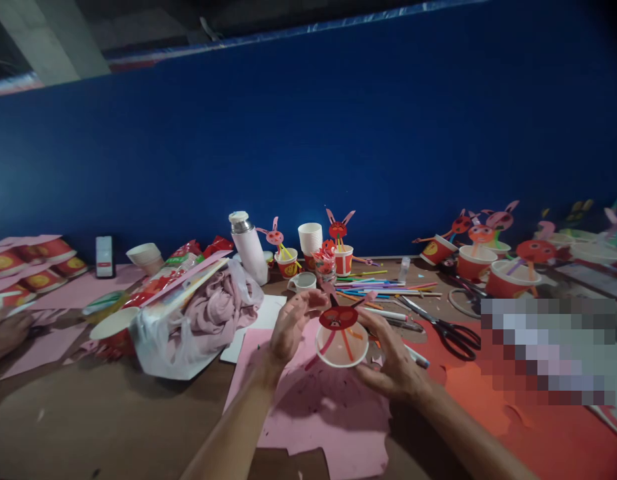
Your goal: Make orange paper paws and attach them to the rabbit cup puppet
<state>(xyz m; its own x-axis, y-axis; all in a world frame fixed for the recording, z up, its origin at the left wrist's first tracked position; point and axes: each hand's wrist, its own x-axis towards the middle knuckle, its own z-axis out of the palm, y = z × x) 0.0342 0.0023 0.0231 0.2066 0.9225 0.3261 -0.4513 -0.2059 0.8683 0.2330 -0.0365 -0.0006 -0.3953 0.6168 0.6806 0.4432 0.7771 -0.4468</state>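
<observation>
A white-rimmed paper cup [342, 361] is in front of me, tilted so that its inside shows. Over its far rim stands a red paper rabbit head [338, 318] with ears and a drawn face; coloured strips run from it into the cup. My right hand [396, 363] curls around the cup's right side, thumb low and fingers by the rabbit head, and appears to grip it. On the left my left hand [292, 328] is open, its bent fingers apart beside the rabbit head. Pink paper [328, 420] with small dark scraps lies beneath.
Black scissors [446, 331] and drinking straws [383, 288] lie behind my right hand. A plastic bag with pink cloth [213, 310] and a thermos [249, 250] stand left. Finished rabbit cups [508, 279] line the right. Another person's hand [8, 335] is at far left.
</observation>
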